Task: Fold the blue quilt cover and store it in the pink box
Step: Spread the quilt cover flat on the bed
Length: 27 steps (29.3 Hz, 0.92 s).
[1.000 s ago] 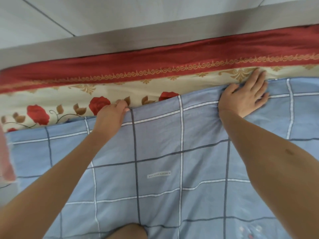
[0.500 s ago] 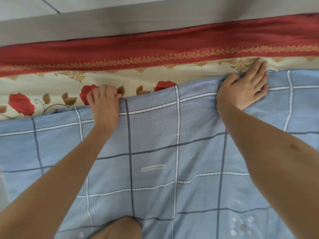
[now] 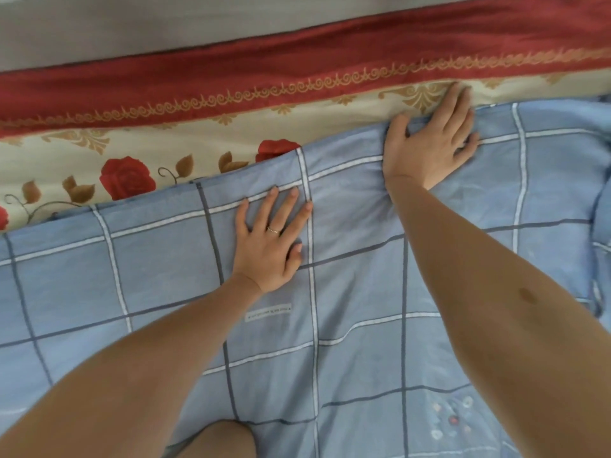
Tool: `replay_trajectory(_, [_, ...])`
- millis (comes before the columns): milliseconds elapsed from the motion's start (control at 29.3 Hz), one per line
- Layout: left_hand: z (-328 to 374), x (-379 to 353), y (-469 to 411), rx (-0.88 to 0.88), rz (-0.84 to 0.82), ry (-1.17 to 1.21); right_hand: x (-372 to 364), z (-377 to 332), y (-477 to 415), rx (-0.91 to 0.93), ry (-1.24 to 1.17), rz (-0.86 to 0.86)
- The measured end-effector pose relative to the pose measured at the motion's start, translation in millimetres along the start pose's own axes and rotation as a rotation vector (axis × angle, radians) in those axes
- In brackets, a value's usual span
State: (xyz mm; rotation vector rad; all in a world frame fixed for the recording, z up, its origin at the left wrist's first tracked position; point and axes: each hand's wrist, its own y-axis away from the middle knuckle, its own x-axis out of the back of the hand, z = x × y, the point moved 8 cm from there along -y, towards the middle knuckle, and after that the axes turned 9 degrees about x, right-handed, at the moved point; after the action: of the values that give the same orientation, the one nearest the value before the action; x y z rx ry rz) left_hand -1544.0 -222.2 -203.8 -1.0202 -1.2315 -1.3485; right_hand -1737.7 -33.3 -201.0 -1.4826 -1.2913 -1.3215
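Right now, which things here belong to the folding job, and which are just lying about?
Job: blue quilt cover; left hand, flat on it; right hand, flat at its far edge. The pink box is not in view.
Lying about: rose-patterned sheet, spread under the cover.

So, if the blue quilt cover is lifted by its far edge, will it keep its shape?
Probably floppy: the blue quilt cover puckers into soft wrinkles beside the right hand. It seems thin and light, lying flat under the left hand, and may slide on the floral sheet.
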Motion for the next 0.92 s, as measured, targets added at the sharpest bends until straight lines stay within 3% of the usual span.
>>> replay_trajectory(137, [3,1,-3,-0.006,0.043,-0.034,5,-5,-3,0.133,-0.046,-0.073])
replay_trajectory(273, [3,1,2,0.005,0.05,-0.043,28,-15,123,0.337,-0.147,0.119])
replay_trajectory(342, [4,1,5,0.008,0.042,-0.047,11,-24,245,0.612,-0.169,-0.06])
replay_trajectory(410, [0,0,4,0.023,0.044,-0.056,-11,-12,355,1.019,-0.022,-0.318])
replay_trajectory(478, [3,-2,6,0.03,0.023,-0.059,-19,47,377,1.21,0.076,-0.482])
replay_trajectory(513, [4,-4,4,0.04,0.001,-0.066,-17,85,356,1.143,0.131,-0.514])
replay_trajectory(581, [4,-6,4,0.071,-0.05,-0.109,-6,168,290,0.833,0.267,-0.451])
replay_trajectory(649, [3,-3,10,0.1,-0.121,-0.173,39,252,225,0.359,0.316,-0.308])
replay_trajectory(718, [1,2,7,0.156,-0.177,-0.188,64,308,200,-0.175,0.245,-0.33])
replay_trajectory(752, [11,11,11,0.154,-0.195,-0.191,79,320,212,-0.354,0.198,-0.344])
replay_trajectory(786, [17,15,17,0.18,-0.217,-0.188,85,315,226,-0.385,0.175,-0.308])
replay_trajectory(820, [19,19,22,0.24,-0.229,-0.163,85,293,238,-0.292,0.173,-0.268])
replay_trajectory(923, [35,21,65,0.427,-0.252,-0.032,58,193,335,0.231,0.17,-0.184])
